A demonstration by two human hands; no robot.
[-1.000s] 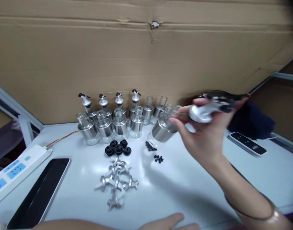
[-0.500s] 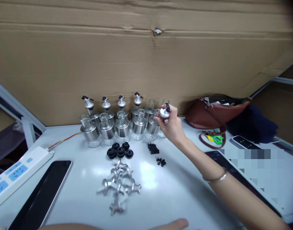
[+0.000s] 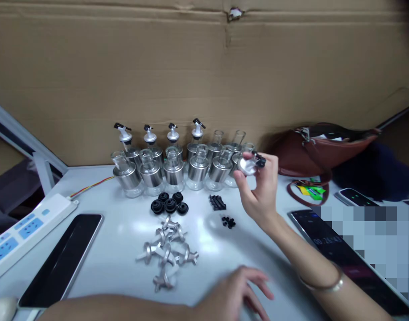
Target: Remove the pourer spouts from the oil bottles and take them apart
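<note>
My right hand (image 3: 262, 191) is closed on a pourer top (image 3: 247, 166), a silver cap with a black lever, raised in front of the right end of the bottle row. Low over the table, my left hand (image 3: 236, 287) has its fingers apart and is empty. Two rows of glass bottles (image 3: 175, 174) with steel bands stand at the back. Several in the rear row carry fitted pourers (image 3: 197, 129); the others show bare necks. Silver spout pieces (image 3: 166, 254) lie in a heap, nearest to my left hand, with black stoppers (image 3: 170, 205) behind them.
Small black levers (image 3: 217, 203) and tiny black caps (image 3: 228, 222) sit right of the stoppers. A power strip (image 3: 30, 232) and a dark phone (image 3: 62, 258) lie at left. On the right are a brown bag (image 3: 341, 149) and a tablet-like screen (image 3: 341, 254). Cardboard (image 3: 157, 67) walls the back.
My right hand has drawn back from the bottles toward me and right, still with the pourer top. My left hand has come up into view from the bottom edge. The camera view has shifted slightly.
</note>
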